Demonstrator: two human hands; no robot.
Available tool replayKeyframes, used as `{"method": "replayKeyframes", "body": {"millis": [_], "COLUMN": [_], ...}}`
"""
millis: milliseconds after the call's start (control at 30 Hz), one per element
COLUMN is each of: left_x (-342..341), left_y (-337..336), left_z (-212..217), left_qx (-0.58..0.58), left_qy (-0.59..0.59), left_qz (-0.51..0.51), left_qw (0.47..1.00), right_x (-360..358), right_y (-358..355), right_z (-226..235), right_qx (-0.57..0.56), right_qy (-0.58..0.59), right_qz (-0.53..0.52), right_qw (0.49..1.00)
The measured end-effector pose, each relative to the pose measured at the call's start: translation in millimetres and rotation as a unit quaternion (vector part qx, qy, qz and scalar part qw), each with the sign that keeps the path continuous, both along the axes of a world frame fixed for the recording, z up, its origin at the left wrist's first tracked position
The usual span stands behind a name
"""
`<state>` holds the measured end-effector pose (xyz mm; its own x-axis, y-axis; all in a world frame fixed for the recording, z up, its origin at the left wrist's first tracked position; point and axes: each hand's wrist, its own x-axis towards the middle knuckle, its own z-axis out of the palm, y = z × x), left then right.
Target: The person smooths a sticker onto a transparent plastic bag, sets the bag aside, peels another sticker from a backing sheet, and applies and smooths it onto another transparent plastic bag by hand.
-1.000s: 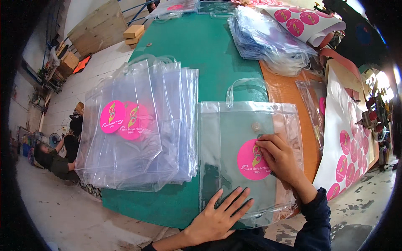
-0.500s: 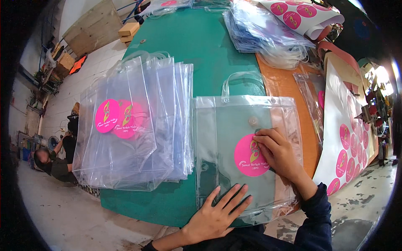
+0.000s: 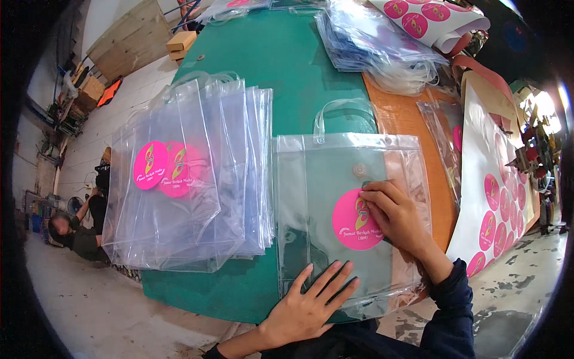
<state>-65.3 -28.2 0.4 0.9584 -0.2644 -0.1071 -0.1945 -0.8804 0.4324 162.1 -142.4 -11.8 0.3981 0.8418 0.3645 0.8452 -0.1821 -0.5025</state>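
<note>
At the grip: right hand, with thumb and fingers drawn together over the upper right of a round pink sticker. Impossible to tell from above whether pinching the sticker or only pressing on it. Extending from those fingertips leftward and toward the wearer: most of the sticker, a flat circle with no long axis. Right hand clearly nearer, in contact.

Around and beyond the sticker on all sides: a clear bag, lying flat, with long axis pointing away from the wearer and looped handle at the far end. Between sticker and handle, a small round snap. Over the bag's near edge, below and left of the sticker: left hand, palm down, with fingers spread, gripping nothing, apart from the sticker.

Farther out, to the left, a stack of clear bags; to the right, a white sheet of similar pink circles. Underneath, a green table top.
</note>
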Motion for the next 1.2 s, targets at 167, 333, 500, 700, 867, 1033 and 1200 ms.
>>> {"method": "replayKeyframes", "body": {"millis": [167,333,500,700,867,1033,1200], "left_x": [-0.5,-0.7,-0.1,-1.4,-0.6,-0.7,-0.9], "left_y": [0.4,0.2,0.5,0.0,0.0,-0.1,-0.8], "left_z": [0.1,-1.5,0.5,-2.1,-1.0,-0.8,-1.7], "left_qx": [-0.002,-0.003,0.004,-0.005,-0.002,-0.001,0.008], "left_qy": [-0.002,-0.002,-0.002,-0.004,-0.003,-0.006,-0.008], "left_qz": [0.002,0.001,-0.003,0.000,-0.004,0.001,-0.001], "left_qw": [1.000,1.000,1.000,1.000,1.000,1.000,1.000], "right_x": [0.1,-0.3,-0.1,-0.4,-0.9,-0.7,0.8], "right_y": [0.9,0.5,0.0,0.9,-0.2,1.2,0.4], "right_z": [0.0,0.2,1.7,1.8,3.2,2.5,1.2], "right_qx": [0.001,0.001,0.001,0.002,-0.007,0.004,0.007], "right_qy": [-0.004,-0.001,-0.006,-0.008,-0.014,-0.012,-0.013], "right_qz": [0.005,0.002,0.004,0.003,0.002,0.004,0.010], "right_qw": [1.000,1.000,1.000,1.000,1.000,1.000,1.000]}}
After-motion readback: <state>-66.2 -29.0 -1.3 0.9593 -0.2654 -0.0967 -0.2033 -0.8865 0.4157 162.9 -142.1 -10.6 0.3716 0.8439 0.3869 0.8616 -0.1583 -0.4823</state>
